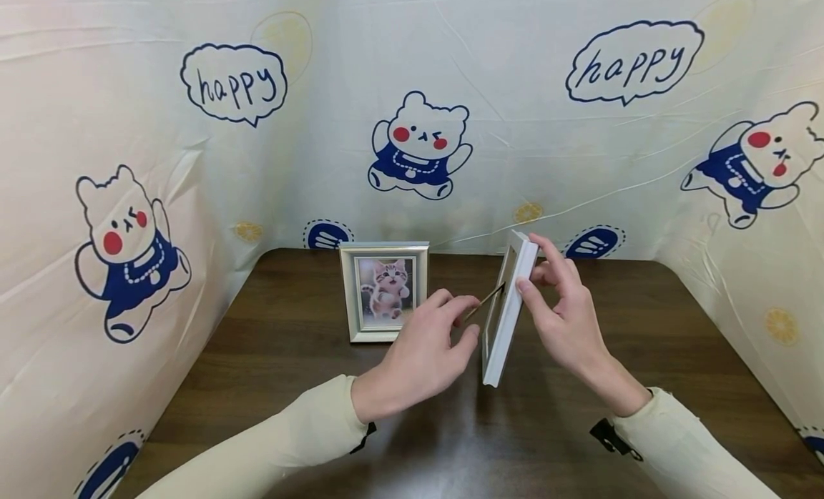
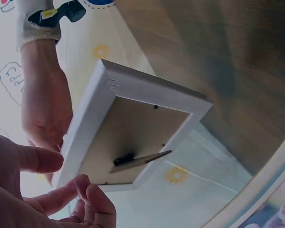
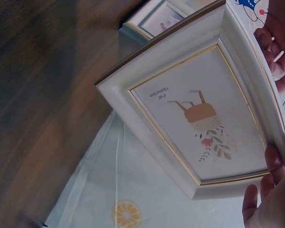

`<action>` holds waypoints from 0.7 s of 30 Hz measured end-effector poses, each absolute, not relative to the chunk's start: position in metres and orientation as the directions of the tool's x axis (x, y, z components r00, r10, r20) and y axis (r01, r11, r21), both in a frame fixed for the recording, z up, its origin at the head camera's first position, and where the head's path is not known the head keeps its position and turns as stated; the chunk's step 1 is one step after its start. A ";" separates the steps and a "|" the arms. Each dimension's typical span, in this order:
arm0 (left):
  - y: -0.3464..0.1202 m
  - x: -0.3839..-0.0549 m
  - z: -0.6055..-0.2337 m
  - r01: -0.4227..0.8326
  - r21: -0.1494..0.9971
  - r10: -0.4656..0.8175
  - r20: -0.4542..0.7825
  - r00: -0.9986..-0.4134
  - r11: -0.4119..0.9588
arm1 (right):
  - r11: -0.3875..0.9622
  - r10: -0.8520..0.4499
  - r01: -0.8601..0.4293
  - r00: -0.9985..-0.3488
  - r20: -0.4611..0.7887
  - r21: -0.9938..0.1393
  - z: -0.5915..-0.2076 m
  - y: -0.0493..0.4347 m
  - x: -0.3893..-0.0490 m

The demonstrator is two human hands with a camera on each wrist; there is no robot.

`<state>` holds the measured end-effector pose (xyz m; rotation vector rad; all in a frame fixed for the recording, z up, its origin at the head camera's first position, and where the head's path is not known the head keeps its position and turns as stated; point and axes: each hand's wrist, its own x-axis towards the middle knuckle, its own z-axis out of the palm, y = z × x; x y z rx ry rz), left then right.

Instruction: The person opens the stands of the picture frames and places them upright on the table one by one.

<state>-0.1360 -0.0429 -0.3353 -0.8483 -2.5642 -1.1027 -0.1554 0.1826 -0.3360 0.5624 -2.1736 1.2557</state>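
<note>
My right hand (image 1: 566,313) grips a white picture frame (image 1: 511,313) by its edge, holding it upright and tilted above the table. Its front, in the right wrist view, has a gold inner trim and a printed insert (image 3: 204,118) of a chair with flowers. On the brown back board (image 2: 128,133), a thin stand leg (image 2: 140,161) sticks out at an angle. My left hand (image 1: 428,349) is beside that back, thumb and fingers loosely bent with a gap between them, around the leg's end in the head view.
A second frame (image 1: 344,292) with a kitten picture (image 1: 386,288) stands on the dark wooden table (image 1: 277,363), behind my left hand. Printed cloth (image 1: 534,163) with bears and "happy" bubbles encloses the table at the back and sides.
</note>
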 end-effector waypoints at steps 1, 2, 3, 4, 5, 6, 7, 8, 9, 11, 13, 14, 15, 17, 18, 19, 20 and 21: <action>-0.042 -0.134 -0.334 0.598 0.586 0.427 0.419 -0.801 0.548 | 0.475 -0.076 -0.601 -0.756 0.650 -0.643 -0.336 0.183 -0.156; -0.042 -0.132 -0.334 0.608 0.578 0.434 0.426 -0.794 0.544 | 0.476 -0.075 -0.599 -0.757 0.649 -0.644 -0.336 0.183 -0.156; -0.042 -0.131 -0.333 0.616 0.571 0.441 0.431 -0.787 0.542 | 0.475 -0.072 -0.598 -0.758 0.648 -0.646 -0.335 0.183 -0.156; -0.041 -0.129 -0.333 0.624 0.566 0.449 0.434 -0.781 0.538 | 0.475 -0.070 -0.597 -0.758 0.648 -0.647 -0.335 0.183 -0.156; -0.041 -0.128 -0.333 0.633 0.562 0.458 0.438 -0.774 0.533 | 0.476 -0.068 -0.597 -0.757 0.650 -0.646 -0.335 0.182 -0.156; -0.040 -0.127 -0.333 0.640 0.556 0.467 0.439 -0.768 0.530 | 0.477 -0.067 -0.597 -0.756 0.651 -0.645 -0.335 0.182 -0.157; -0.040 -0.126 -0.332 0.646 0.552 0.476 0.438 -0.763 0.527 | 0.478 -0.065 -0.597 -0.756 0.652 -0.644 -0.335 0.182 -0.157; -0.040 -0.125 -0.332 0.653 0.546 0.486 0.439 -0.756 0.524 | 0.479 -0.063 -0.596 -0.755 0.653 -0.644 -0.335 0.181 -0.157; -0.039 -0.124 -0.332 0.658 0.542 0.495 0.436 -0.752 0.523 | 0.481 -0.061 -0.595 -0.755 0.653 -0.644 -0.334 0.181 -0.157; -0.039 -0.121 -0.332 0.669 0.532 0.511 0.434 -0.742 0.520 | 0.482 -0.058 -0.594 -0.756 0.652 -0.644 -0.334 0.180 -0.156; -0.038 -0.119 -0.331 0.675 0.524 0.522 0.431 -0.736 0.520 | 0.482 -0.057 -0.593 -0.756 0.652 -0.645 -0.333 0.180 -0.156; -0.038 -0.119 -0.331 0.676 0.520 0.525 0.429 -0.735 0.521 | 0.482 -0.055 -0.593 -0.756 0.653 -0.645 -0.333 0.180 -0.156; -0.038 -0.118 -0.331 0.677 0.521 0.529 0.426 -0.734 0.520 | 0.482 -0.055 -0.593 -0.755 0.653 -0.645 -0.333 0.180 -0.156; -0.037 -0.116 -0.331 0.677 0.523 0.535 0.419 -0.733 0.518 | 0.484 -0.054 -0.595 -0.753 0.656 -0.642 -0.333 0.179 -0.156; -0.037 -0.115 -0.331 0.677 0.521 0.538 0.416 -0.733 0.520 | 0.484 -0.052 -0.594 -0.753 0.656 -0.643 -0.333 0.179 -0.156; -0.037 -0.115 -0.331 0.677 0.519 0.540 0.413 -0.733 0.522 | 0.486 -0.051 -0.593 -0.753 0.656 -0.642 -0.333 0.179 -0.156; -0.037 -0.114 -0.332 0.676 0.519 0.543 0.409 -0.733 0.523 | 0.488 -0.049 -0.591 -0.754 0.655 -0.642 -0.332 0.179 -0.156; -0.037 -0.114 -0.332 0.676 0.519 0.546 0.406 -0.733 0.523 | 0.490 -0.049 -0.589 -0.755 0.654 -0.643 -0.332 0.179 -0.156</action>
